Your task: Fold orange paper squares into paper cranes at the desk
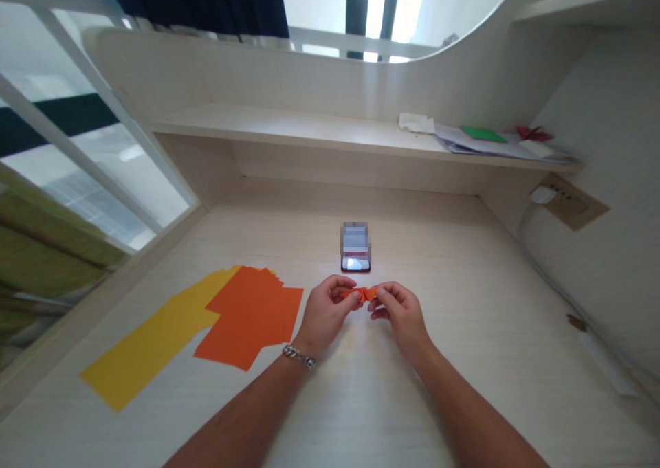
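Note:
A small piece of folded orange paper [365, 294] is held between my two hands above the desk. My left hand [330, 310] pinches its left end between thumb and fingers; a chain bracelet circles that wrist. At the other end, my right hand [399, 310] grips the paper with thumb and index finger, the lower fingers curled beneath. The paper looks narrow at its middle and flares at the sides, though fingers cover part of it. Just beyond the hands lies a phone [355, 247] with its screen lit and blurred.
Fanned orange sheets [252, 317] overlap yellow sheets [149, 344] on the desk's left. Above the back, a shelf [309, 131] carries papers [464, 141], a green square [483, 134] and a red folded piece [535, 133]. A cable [546, 275] runs down the right wall from a socket [577, 201].

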The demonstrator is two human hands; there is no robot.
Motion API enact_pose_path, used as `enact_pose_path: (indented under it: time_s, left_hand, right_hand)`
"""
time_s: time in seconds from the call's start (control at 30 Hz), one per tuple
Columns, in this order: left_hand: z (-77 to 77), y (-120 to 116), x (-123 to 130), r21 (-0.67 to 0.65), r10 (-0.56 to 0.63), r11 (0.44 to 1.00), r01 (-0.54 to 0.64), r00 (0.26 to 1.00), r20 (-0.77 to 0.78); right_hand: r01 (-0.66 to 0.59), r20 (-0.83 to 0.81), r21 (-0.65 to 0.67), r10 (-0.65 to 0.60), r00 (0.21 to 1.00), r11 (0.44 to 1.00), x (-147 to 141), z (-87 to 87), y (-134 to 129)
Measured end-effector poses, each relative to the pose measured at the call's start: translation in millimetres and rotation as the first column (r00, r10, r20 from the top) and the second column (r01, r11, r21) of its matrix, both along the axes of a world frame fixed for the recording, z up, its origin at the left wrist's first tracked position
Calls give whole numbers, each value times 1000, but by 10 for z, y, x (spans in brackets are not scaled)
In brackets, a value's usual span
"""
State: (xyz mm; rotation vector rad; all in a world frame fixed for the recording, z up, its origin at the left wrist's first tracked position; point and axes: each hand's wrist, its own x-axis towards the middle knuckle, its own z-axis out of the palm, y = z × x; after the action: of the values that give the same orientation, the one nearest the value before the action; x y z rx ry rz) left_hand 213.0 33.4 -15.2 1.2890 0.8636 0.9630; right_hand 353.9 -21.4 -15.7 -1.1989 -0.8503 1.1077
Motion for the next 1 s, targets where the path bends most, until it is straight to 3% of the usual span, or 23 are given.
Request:
enact_pose_path:
  time_s: [0.23,0.73,0.87,1.0]
  left_hand:
    - [38,-41,-19,185,77,982,-45,983,-166]
    - [91,-73,-34,285,172,955,-86,941,-290]
    - [74,-73,-29,313,188,946,-87,932,-310]
    - [46,-45,-10,224,157,969,-108,965,-210]
  right_hand:
    - [-50,328,42,33,944,998,-20,42,-44]
    - [-86,512,90,28,859,992,-40,140,-92]
    - [-68,489,104,9,872,992,-39,124,-89]
    - [-19,235,34,11,972,999,7,74,-40]
